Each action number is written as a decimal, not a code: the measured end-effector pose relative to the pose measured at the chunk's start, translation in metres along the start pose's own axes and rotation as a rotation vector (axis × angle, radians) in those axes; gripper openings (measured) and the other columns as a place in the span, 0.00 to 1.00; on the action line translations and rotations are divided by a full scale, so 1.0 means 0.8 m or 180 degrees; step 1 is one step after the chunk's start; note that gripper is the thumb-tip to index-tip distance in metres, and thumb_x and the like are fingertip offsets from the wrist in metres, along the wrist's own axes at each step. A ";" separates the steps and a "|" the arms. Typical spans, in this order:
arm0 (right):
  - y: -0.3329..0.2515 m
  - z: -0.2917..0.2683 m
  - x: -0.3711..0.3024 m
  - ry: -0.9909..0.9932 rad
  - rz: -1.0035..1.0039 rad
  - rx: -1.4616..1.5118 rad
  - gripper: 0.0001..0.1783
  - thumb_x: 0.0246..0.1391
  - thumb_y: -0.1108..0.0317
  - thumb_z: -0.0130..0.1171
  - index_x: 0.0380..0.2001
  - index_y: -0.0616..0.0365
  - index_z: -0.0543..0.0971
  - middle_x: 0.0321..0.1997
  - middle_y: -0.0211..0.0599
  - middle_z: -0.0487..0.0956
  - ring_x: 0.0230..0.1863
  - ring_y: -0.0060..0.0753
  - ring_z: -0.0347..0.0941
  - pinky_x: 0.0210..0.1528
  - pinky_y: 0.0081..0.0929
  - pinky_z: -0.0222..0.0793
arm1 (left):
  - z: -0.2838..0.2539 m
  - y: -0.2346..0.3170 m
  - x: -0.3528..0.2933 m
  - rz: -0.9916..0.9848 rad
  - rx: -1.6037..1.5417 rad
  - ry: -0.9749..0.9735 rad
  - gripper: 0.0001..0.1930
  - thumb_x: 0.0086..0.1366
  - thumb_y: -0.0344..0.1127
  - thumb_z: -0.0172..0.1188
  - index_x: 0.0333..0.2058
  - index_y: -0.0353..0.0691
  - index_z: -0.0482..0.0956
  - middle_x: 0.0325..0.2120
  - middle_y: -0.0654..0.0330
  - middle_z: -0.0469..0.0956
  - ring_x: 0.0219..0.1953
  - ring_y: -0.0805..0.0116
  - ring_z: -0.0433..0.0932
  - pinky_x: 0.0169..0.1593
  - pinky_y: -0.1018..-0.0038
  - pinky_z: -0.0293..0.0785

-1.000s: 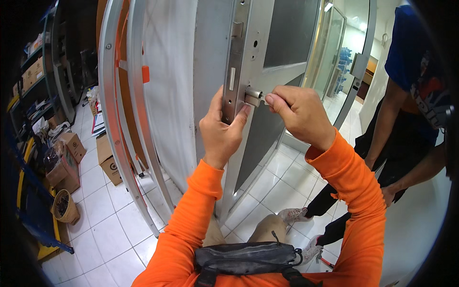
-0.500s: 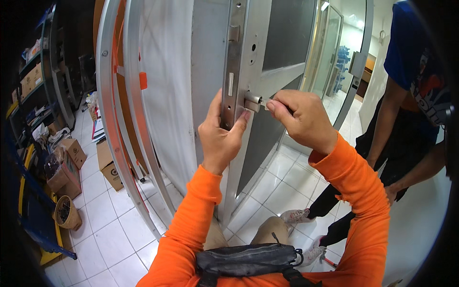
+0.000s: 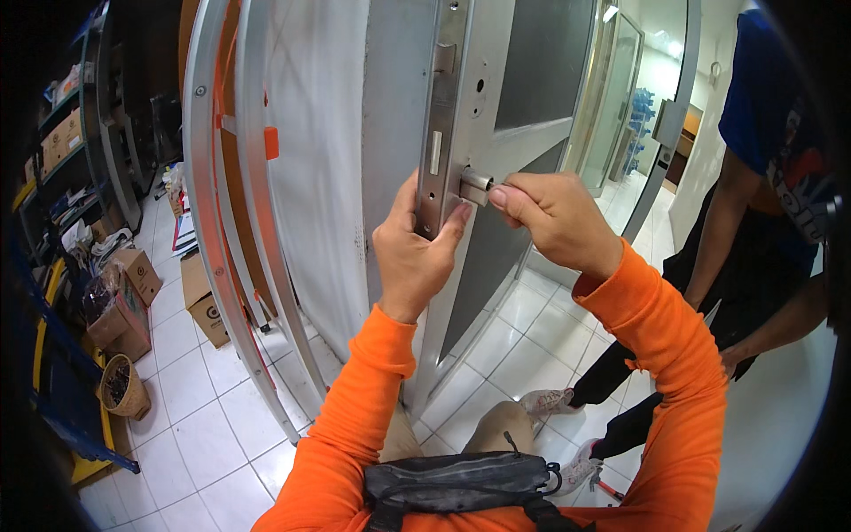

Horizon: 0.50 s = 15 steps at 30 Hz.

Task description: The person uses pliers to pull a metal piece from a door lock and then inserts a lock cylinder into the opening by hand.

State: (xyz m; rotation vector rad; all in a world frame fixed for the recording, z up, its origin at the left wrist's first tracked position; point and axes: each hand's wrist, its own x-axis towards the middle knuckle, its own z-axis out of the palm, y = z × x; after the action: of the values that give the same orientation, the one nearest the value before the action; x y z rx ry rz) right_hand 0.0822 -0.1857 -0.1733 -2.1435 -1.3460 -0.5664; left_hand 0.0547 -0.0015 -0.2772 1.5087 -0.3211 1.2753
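Observation:
A long metal mortise lock runs down the edge of a grey-framed door. My left hand is closed around its lower end, fingers behind and thumb in front, just below the cylinder. The silver lock cylinder sticks out of the door's side face. At its outer end my right hand pinches a small key between thumb and bent forefinger. The fingers now hide nearly all of the key, so how deep it sits cannot be seen.
Curved aluminium frames stand left of the door. Cardboard boxes, a woven basket and loaded shelves line the far left. On my right stands a person in a blue shirt. A glass door is behind.
My right hand has come closer to the cylinder's end, and the key that showed between them is now mostly hidden. My left hand keeps its hold; the view has shifted slightly.

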 end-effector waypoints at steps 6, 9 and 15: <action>-0.003 0.005 -0.006 0.0079 0.0375 0.0596 0.22 0.70 0.56 0.56 0.27 0.63 0.82 0.19 0.36 0.77 0.21 0.31 0.72 0.29 0.32 0.67 | 0.005 0.006 -0.009 -0.0127 -0.0471 0.0088 0.26 0.64 0.30 0.73 0.59 0.36 0.78 0.33 0.60 0.87 0.30 0.78 0.80 0.39 0.77 0.78; -0.005 0.005 -0.004 0.0094 0.0525 0.0596 0.23 0.70 0.56 0.56 0.26 0.63 0.82 0.19 0.35 0.77 0.21 0.29 0.71 0.28 0.31 0.67 | 0.005 0.013 -0.009 -0.0457 -0.0102 0.0086 0.18 0.65 0.28 0.72 0.51 0.34 0.79 0.34 0.67 0.83 0.34 0.81 0.77 0.40 0.81 0.74; -0.008 -0.005 -0.013 0.0187 0.0513 0.0395 0.24 0.71 0.56 0.56 0.24 0.62 0.81 0.19 0.35 0.77 0.21 0.29 0.71 0.28 0.30 0.67 | 0.011 0.017 -0.017 -0.0586 -0.0206 0.0188 0.14 0.65 0.30 0.74 0.44 0.36 0.79 0.30 0.68 0.82 0.30 0.85 0.75 0.35 0.85 0.71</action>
State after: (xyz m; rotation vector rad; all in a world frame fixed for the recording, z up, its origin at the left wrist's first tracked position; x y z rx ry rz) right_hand 0.0717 -0.1933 -0.1754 -2.0943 -1.1345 -0.4655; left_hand 0.0442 -0.0193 -0.2796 1.4091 -0.1787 1.1502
